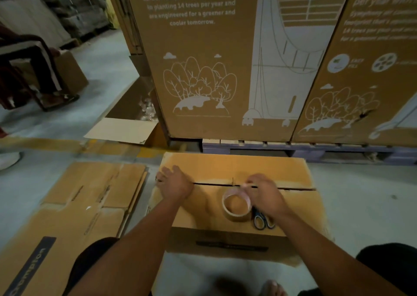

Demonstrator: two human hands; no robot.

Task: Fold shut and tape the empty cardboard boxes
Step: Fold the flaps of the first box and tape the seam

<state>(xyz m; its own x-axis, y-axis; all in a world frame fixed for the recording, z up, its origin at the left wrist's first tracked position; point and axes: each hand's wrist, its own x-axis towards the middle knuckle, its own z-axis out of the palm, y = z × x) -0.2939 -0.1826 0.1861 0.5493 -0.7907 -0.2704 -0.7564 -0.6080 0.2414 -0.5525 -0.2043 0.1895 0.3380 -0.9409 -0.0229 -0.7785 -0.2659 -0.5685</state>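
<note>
Box [237,167]: lying under both my hands, flaps folded shut.
Left hand [174,182]: fingers spreading flat, pressing flaps level at seam.
Right hand [265,194]: fingertips pinching tape end, tape roll [236,206] resting below them for sealing.
Scissors [262,220]: waiting beside roll.

The tall carton [203,58] reads "Symphony air coolers reduce carbon footprint"; the flattened cardboard [67,216] reads "Crompton".

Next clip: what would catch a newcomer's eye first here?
Two bare forearms reach over a closed cardboard box: the left hand presses flat by the centre seam, and the right hand pinches the tape end from a tape roll standing on the lid. Blue-handled scissors lie beside the roll, and tall printed cartons stand behind.
</note>
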